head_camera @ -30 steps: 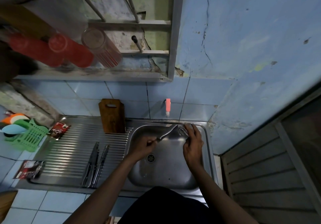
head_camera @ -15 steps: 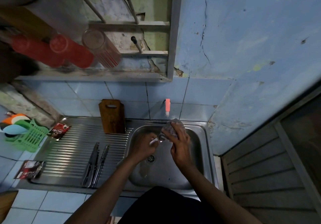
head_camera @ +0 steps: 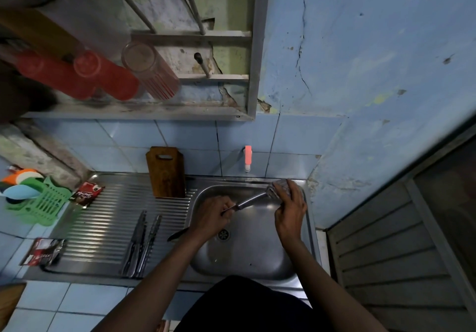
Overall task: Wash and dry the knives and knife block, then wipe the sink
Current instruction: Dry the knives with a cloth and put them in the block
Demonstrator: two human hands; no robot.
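Over the steel sink (head_camera: 247, 259), my left hand (head_camera: 210, 214) grips the handle of a knife (head_camera: 251, 200) whose blade points up and to the right. My right hand (head_camera: 289, 212) holds a grey scrubbing pad (head_camera: 279, 188) wrapped round the blade's tip, near the sink's far right corner. Several more knives (head_camera: 140, 244) lie side by side on the ribbed drainboard (head_camera: 103, 218), to the left of the basin. A brown wooden knife block (head_camera: 166, 172) stands upright at the back of the drainboard, against the tiles.
A pink tap (head_camera: 247, 158) sticks out of the blue tiled wall above the sink. A green basket (head_camera: 41, 204) and two sachets (head_camera: 86, 194) lie at the left. Overhead a shelf holds red cups (head_camera: 103, 74). A dark handle (head_camera: 177, 234) pokes out under my left wrist.
My right hand has slid the pad from the blade's base out to its tip, toward the sink's far right corner. The left hand has kept its hold on the handle.
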